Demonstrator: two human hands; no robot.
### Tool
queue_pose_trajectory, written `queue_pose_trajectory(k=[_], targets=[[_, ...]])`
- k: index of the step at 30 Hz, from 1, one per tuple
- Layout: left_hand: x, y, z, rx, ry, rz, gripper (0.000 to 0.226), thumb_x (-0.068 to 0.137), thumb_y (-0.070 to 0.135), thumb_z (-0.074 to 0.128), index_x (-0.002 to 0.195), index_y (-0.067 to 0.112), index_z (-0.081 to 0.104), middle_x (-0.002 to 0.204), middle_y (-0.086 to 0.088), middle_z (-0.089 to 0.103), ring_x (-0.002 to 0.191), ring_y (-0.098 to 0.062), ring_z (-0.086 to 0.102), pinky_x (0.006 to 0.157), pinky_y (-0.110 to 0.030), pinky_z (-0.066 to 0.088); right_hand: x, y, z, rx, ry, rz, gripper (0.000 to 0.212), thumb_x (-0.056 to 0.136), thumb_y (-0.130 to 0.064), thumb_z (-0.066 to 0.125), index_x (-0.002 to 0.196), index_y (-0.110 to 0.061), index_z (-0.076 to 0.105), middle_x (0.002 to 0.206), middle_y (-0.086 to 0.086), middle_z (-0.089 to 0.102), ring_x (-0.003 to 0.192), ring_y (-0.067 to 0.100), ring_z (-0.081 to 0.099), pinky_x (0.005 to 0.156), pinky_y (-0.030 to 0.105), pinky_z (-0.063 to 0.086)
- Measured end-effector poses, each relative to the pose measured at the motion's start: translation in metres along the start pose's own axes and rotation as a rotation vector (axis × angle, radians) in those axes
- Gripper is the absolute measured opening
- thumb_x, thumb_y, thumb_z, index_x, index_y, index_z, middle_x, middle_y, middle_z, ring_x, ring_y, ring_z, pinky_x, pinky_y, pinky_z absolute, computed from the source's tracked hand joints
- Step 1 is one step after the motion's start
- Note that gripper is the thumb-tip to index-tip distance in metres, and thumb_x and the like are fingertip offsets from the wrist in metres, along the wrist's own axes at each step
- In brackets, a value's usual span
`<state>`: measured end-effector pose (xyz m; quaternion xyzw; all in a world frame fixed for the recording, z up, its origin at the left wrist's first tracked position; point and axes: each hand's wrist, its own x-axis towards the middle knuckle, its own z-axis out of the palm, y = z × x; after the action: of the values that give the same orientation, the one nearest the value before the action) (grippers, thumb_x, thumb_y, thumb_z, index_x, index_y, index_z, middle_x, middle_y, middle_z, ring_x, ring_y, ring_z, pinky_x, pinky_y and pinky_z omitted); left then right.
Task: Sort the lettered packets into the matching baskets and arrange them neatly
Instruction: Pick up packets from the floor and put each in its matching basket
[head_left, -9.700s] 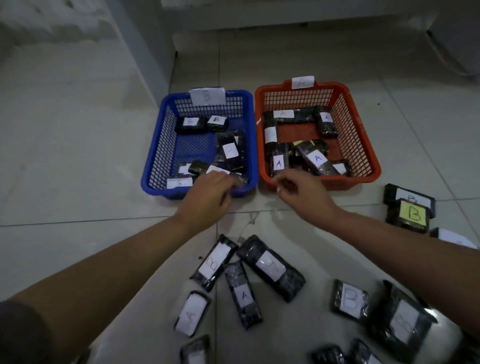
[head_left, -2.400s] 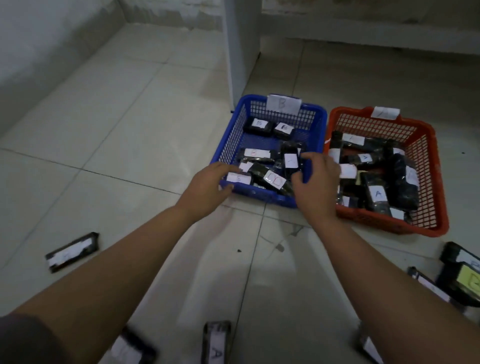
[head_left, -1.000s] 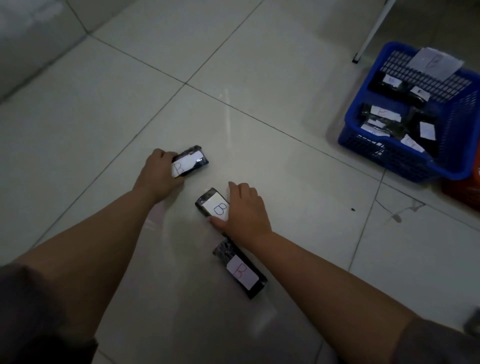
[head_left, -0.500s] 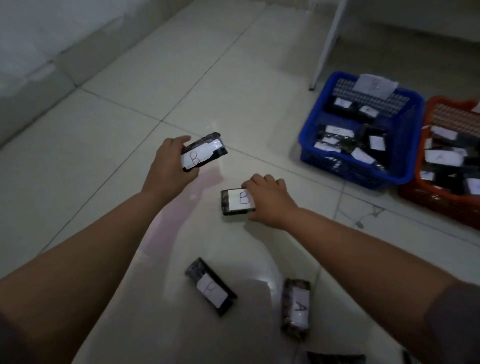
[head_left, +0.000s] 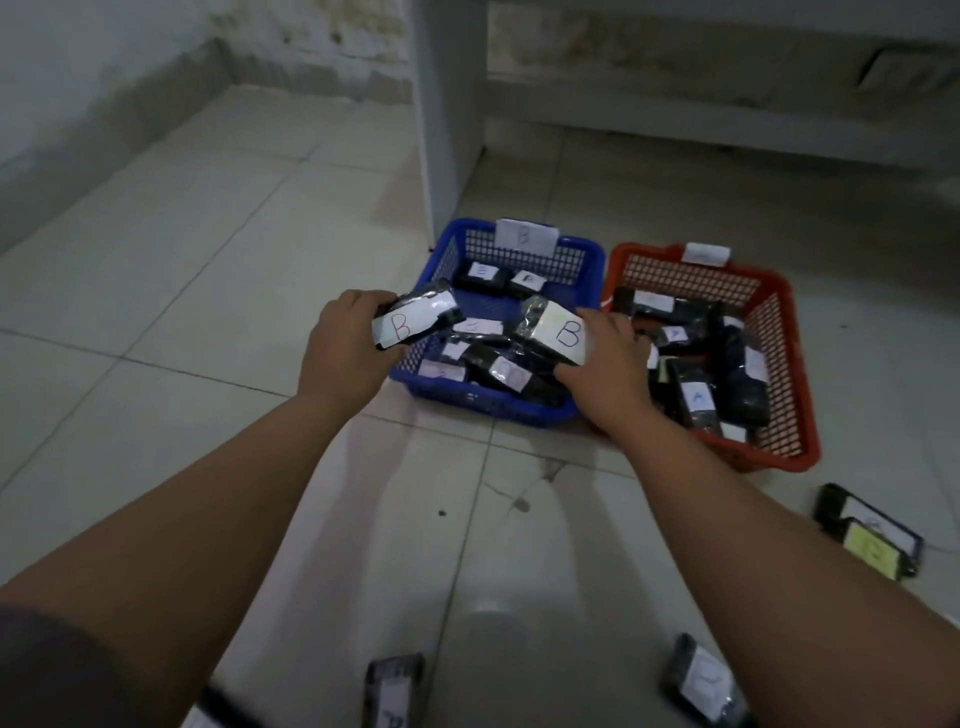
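Note:
My left hand (head_left: 347, 347) grips a black packet with a red B on its white label (head_left: 415, 319), held at the left rim of the blue basket (head_left: 483, 402). My right hand (head_left: 605, 358) holds another black packet with a blue B label (head_left: 556, 330) above the blue basket's middle. The blue basket carries a B tag on its far wall and holds several black packets. Right beside it stands the orange basket (head_left: 779, 447) with several packets marked A.
Loose packets lie on the tiled floor: one at the bottom middle (head_left: 392, 691), one at the bottom right (head_left: 706, 680), and a stack with a yellow label (head_left: 867, 538) right of the orange basket. A white post (head_left: 441, 130) stands behind the blue basket.
Both hands lifted their B packets off the floor and carried them to the blue basket. The view swung up and right, so both baskets now sit ahead.

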<state>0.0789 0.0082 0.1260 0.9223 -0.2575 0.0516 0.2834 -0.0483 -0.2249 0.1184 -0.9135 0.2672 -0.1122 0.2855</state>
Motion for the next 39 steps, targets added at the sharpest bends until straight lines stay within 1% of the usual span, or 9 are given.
queue_pose_trajectory(k=[7, 11, 14, 21, 25, 28, 34, 36, 39], targets=[[0.052, 0.020, 0.032, 0.115, -0.128, 0.072, 0.051, 0.072, 0.009, 0.074, 0.120, 0.010, 0.058, 0.109, -0.015, 0.059, 0.097, -0.032, 0.056, 0.081, -0.042, 0.046, 0.028, 0.008, 0.015, 0.335, 0.131, 0.084, 0.062, 0.072, -0.012, 0.072, 0.127, -0.018, 0.045, 0.127, 0.004, 0.048, 0.116, 0.024, 0.042, 0.090, 0.029, 0.035], [0.076, -0.008, 0.079, 0.091, -0.026, 0.034, 0.049, 0.074, 0.009, 0.071, 0.121, 0.013, 0.058, 0.110, -0.012, 0.061, 0.099, -0.031, 0.057, 0.087, -0.041, 0.042, 0.060, 0.005, 0.041, 0.268, 0.139, -0.012, 0.059, 0.071, -0.011, 0.071, 0.125, -0.020, 0.048, 0.120, 0.001, 0.048, 0.115, 0.023, 0.044, 0.098, 0.034, 0.038], [0.099, -0.026, 0.102, 0.134, 0.005, 0.117, 0.046, 0.077, 0.010, 0.069, 0.121, 0.016, 0.059, 0.115, -0.006, 0.063, 0.108, -0.026, 0.055, 0.100, -0.038, 0.028, 0.069, 0.007, 0.059, 0.138, 0.074, -0.063, 0.065, 0.072, -0.012, 0.071, 0.130, -0.021, 0.043, 0.128, 0.000, 0.045, 0.117, 0.018, 0.040, 0.095, 0.024, 0.031], [0.158, -0.028, 0.134, 0.261, -0.238, 0.359, 0.054, 0.074, 0.020, 0.074, 0.126, 0.021, 0.057, 0.120, -0.002, 0.063, 0.112, -0.024, 0.049, 0.093, -0.032, 0.030, 0.076, 0.008, 0.090, 0.034, -0.081, -0.075, 0.066, 0.075, -0.006, 0.067, 0.133, -0.023, 0.042, 0.129, 0.000, 0.033, 0.117, 0.017, 0.038, 0.094, 0.029, 0.042], [0.170, -0.028, 0.148, 0.466, -0.331, 0.438, 0.041, 0.080, 0.017, 0.064, 0.120, 0.025, 0.060, 0.116, -0.003, 0.064, 0.110, -0.023, 0.051, 0.098, -0.033, 0.029, 0.086, 0.004, 0.102, -0.013, -0.112, -0.102, 0.066, 0.077, -0.005, 0.069, 0.136, -0.021, 0.044, 0.130, 0.001, 0.038, 0.119, 0.018, 0.035, 0.092, 0.018, 0.030], [0.164, -0.033, 0.151, 0.615, -0.373, 0.419, 0.031, 0.085, 0.020, 0.059, 0.115, 0.027, 0.063, 0.116, 0.000, 0.062, 0.120, -0.025, 0.042, 0.110, -0.042, 0.014, 0.090, 0.002, 0.105, 0.002, -0.146, -0.083, 0.064, 0.076, -0.007, 0.072, 0.134, -0.018, 0.046, 0.131, 0.003, 0.040, 0.121, 0.020, 0.036, 0.094, 0.018, 0.026], [0.157, -0.040, 0.145, 0.386, -0.357, 0.319, 0.034, 0.087, 0.019, 0.058, 0.115, 0.036, 0.061, 0.126, 0.002, 0.056, 0.132, -0.023, 0.030, 0.108, -0.049, -0.001, 0.099, 0.001, 0.110, 0.015, -0.306, 0.002, 0.061, 0.082, -0.013, 0.069, 0.137, -0.015, 0.043, 0.137, 0.008, 0.042, 0.124, 0.024, 0.040, 0.098, 0.024, 0.031], [0.146, -0.042, 0.132, 0.277, -0.268, 0.306, 0.037, 0.088, 0.011, 0.055, 0.117, 0.033, 0.060, 0.121, 0.006, 0.059, 0.128, -0.017, 0.035, 0.108, -0.047, 0.005, 0.099, 0.001, 0.112, -0.004, -0.393, 0.037, 0.059, 0.086, -0.018, 0.065, 0.139, -0.014, 0.040, 0.140, 0.011, 0.043, 0.126, 0.026, 0.042, 0.102, 0.027, 0.033], [0.111, -0.056, 0.106, 0.047, -0.099, 0.265, 0.037, 0.088, 0.008, 0.052, 0.118, 0.028, 0.060, 0.120, 0.005, 0.060, 0.120, -0.016, 0.045, 0.095, -0.033, 0.016, 0.091, -0.002, 0.111, 0.005, -0.319, 0.024, 0.065, 0.085, -0.021, 0.066, 0.142, -0.016, 0.035, 0.149, 0.011, 0.035, 0.135, 0.025, 0.033, 0.112, 0.033, 0.027]])
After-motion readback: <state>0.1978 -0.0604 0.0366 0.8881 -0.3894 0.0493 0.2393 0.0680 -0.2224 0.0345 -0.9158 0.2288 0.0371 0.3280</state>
